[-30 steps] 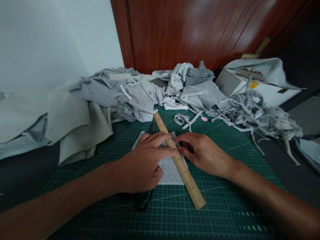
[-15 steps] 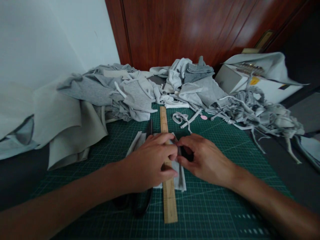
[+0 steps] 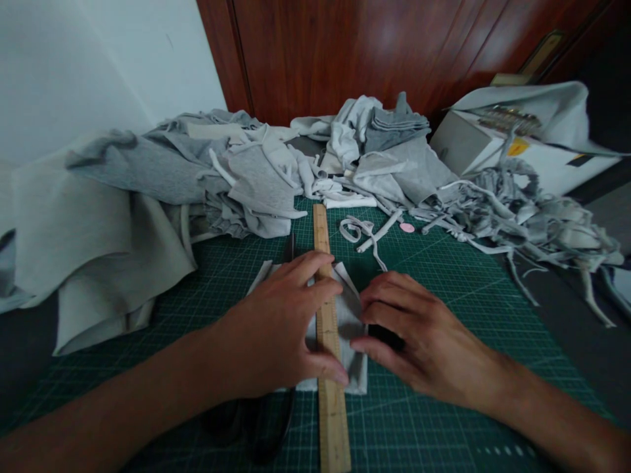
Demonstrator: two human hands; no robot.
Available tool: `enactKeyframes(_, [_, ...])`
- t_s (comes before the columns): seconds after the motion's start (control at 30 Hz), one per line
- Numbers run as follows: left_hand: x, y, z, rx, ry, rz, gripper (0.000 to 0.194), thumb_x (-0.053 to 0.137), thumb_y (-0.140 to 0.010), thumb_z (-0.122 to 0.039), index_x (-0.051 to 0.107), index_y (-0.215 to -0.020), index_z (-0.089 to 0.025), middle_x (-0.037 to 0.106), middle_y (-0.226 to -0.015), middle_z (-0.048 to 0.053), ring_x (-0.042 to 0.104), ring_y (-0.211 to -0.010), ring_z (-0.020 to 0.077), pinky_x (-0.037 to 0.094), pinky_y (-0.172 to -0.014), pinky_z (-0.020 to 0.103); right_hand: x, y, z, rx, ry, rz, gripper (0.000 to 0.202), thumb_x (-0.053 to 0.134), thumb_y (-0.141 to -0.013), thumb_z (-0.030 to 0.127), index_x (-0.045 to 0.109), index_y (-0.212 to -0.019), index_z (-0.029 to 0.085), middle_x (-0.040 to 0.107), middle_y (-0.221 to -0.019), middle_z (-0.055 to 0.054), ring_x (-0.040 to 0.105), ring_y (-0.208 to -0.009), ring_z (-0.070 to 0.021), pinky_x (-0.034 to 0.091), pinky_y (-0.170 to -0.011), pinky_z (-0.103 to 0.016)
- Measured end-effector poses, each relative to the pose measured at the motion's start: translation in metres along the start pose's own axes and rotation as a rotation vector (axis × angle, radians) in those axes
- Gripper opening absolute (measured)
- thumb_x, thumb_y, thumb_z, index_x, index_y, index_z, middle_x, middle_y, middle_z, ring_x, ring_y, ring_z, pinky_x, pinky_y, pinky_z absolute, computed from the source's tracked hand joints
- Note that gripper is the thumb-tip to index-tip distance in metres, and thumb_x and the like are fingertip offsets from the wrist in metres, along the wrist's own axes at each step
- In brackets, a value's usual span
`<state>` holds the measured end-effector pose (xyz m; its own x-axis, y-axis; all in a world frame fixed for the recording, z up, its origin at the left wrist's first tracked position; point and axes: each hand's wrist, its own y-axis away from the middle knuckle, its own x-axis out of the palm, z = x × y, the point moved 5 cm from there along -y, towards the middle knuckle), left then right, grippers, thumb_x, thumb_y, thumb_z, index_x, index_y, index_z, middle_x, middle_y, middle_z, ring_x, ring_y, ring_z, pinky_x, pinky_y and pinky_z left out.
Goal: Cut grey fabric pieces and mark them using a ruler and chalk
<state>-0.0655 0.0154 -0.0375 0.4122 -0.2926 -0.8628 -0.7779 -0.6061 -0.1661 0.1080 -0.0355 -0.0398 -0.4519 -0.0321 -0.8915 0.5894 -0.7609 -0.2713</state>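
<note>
A wooden ruler (image 3: 323, 233) lies lengthwise over a grey fabric piece (image 3: 351, 374) on the green cutting mat (image 3: 419, 427). My left hand (image 3: 280, 318) spreads over the ruler, with fingertips and thumb resting on it. At the fabric's right edge is my right hand (image 3: 419, 328), its thumb touching the cloth and its fingers curved, apart from the thumb. Black-handled scissors (image 3: 269, 427) lie left of the ruler, partly under my left hand; the blade tip shows beyond it. My left hand hides much of the fabric's left side.
Grey fabric pieces (image 3: 162, 161) are heaped at the back left, with more folded cloth (image 3: 394, 131) behind the mat. Tangled fabric strips (image 3: 532, 210) lie to the right, before a white box (image 3: 468, 141). A thin strip (image 3: 377, 246) and a pink disc (image 3: 407, 228) rest beyond my right hand.
My right hand has shifted right, away from the ruler, and its thumb and fingers have spread. My left thumb has slid nearer along the ruler, opening the hand wider. The view has shifted slightly.
</note>
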Motion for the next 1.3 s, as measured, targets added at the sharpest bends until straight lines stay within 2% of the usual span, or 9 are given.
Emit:
enactKeyframes(0.1, [-0.002,0.001,-0.002,0.003,-0.063,-0.008,0.081,0.096,-0.059,-0.063,0.067,-0.122,-0.021,0.058,-0.146,0.015,0.050,-0.142,0.0421,0.034,-0.123,0.063,0.001,-0.001,0.001,-0.033,0.014,0.017,0.018,0.071,-0.101,0.037,0.071,-0.105,0.019,0.072,-0.128,-0.013,0.056,-0.131,-0.0348,0.049,-0.112,-0.053])
enactKeyframes(0.2, [0.000,0.002,0.000,-0.007,-0.083,-0.003,0.091,0.095,-0.060,-0.065,0.062,-0.131,-0.020,0.058,-0.149,0.015,0.048,-0.146,0.0393,0.028,-0.127,0.058,0.001,-0.002,0.001,-0.027,-0.002,0.077,0.020,0.074,-0.097,0.033,0.068,-0.113,0.021,0.062,-0.152,-0.011,0.043,-0.149,-0.0357,0.040,-0.123,-0.055])
enactKeyframes(0.37, [0.007,0.006,0.007,-0.016,-0.125,-0.015,0.121,0.088,-0.056,-0.081,0.047,-0.153,-0.022,0.046,-0.165,0.018,0.038,-0.156,0.0400,0.014,-0.132,0.059,-0.004,0.001,-0.005,0.085,0.017,0.084,0.085,0.083,-0.086,0.038,0.043,-0.158,0.020,0.058,-0.159,-0.016,0.046,-0.150,-0.0405,0.039,-0.123,-0.066])
enactKeyframes(0.5, [0.009,0.008,0.010,-0.030,-0.108,0.008,0.131,0.087,-0.050,-0.085,0.044,-0.158,-0.022,0.040,-0.168,0.020,0.031,-0.159,0.0453,0.006,-0.130,0.068,-0.003,0.009,-0.006,0.091,0.054,0.103,0.108,0.090,-0.078,0.043,0.032,-0.168,0.023,0.048,-0.167,-0.015,0.038,-0.156,-0.0442,0.034,-0.127,-0.071])
enactKeyframes(0.63, [0.009,0.007,0.011,-0.009,-0.099,0.028,0.127,0.085,-0.054,-0.085,0.045,-0.158,-0.024,0.040,-0.169,0.019,0.029,-0.160,0.0436,0.005,-0.131,0.066,-0.003,0.015,-0.006,0.086,0.069,0.124,0.126,0.093,-0.075,0.047,0.017,-0.174,0.025,0.040,-0.171,-0.015,0.031,-0.160,-0.0454,0.030,-0.128,-0.072])
enactKeyframes(0.73, [0.009,0.007,0.011,0.024,-0.111,0.029,0.120,0.079,-0.059,-0.089,0.048,-0.155,-0.024,0.041,-0.169,0.019,0.028,-0.161,0.0424,0.002,-0.132,0.066,-0.004,0.016,-0.009,0.095,0.081,0.144,0.123,0.091,-0.078,0.053,0.018,-0.174,0.029,0.036,-0.173,-0.014,0.030,-0.159,-0.0467,0.030,-0.126,-0.076])
enactKeyframes(0.87, [0.010,0.007,0.011,0.026,-0.146,0.035,0.121,0.077,-0.061,-0.091,0.049,-0.155,-0.021,0.039,-0.170,0.020,0.028,-0.161,0.0426,0.001,-0.131,0.067,-0.008,0.017,-0.011,0.073,0.109,0.169,0.102,0.088,-0.080,0.059,0.039,-0.167,0.033,0.036,-0.173,-0.010,0.033,-0.158,-0.0475,0.031,-0.124,-0.079])
enactKeyframes(1.1, [0.011,0.008,0.013,0.040,-0.166,0.027,0.125,0.076,-0.059,-0.093,0.048,-0.157,-0.020,0.037,-0.171,0.020,0.028,-0.161,0.0424,-0.001,-0.132,0.064,-0.008,0.011,-0.005,0.120,0.124,0.033,0.080,0.074,-0.088,0.070,0.061,-0.150,0.022,0.058,-0.159,-0.017,0.051,-0.148,-0.0474,0.041,-0.120,-0.074])
enactKeyframes(1.3, [0.011,0.007,0.012,0.045,-0.135,0.023,0.119,0.075,-0.063,-0.091,0.051,-0.154,-0.019,0.039,-0.170,0.020,0.028,-0.161,0.0434,0.001,-0.131,0.066,-0.005,0.002,0.002,0.156,0.172,-0.001,0.068,0.064,-0.093,0.073,0.073,-0.129,0.016,0.068,-0.148,-0.021,0.056,-0.141,-0.0493,0.039,-0.119,-0.074])
